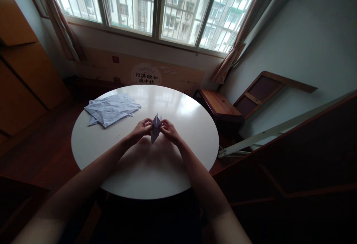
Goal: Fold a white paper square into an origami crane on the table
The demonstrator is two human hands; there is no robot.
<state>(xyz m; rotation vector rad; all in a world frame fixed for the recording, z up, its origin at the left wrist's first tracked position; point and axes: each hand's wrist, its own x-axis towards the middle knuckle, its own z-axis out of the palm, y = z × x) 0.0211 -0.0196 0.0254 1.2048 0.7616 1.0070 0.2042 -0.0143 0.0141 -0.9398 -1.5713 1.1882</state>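
A small folded paper (156, 127), pale purple-grey and diamond-shaped with pointed ends, is held up over the middle of the round white table (150, 184). My left hand (143, 128) pinches its left edge between thumb and fingers. On the opposite edge, my right hand (169, 129) grips it in the same way. The paper's upper end shows a split between its points, and its lower tip points down toward me. Fingers cover parts of both side edges.
Creased paper sheets (113, 108) lie in a loose pile at the table's back left. Beyond the table's right edge stands a brown wooden stool (219, 102). A barred window (134, 4) and curtains are behind, with a printed cardboard box (178, 71) below them.
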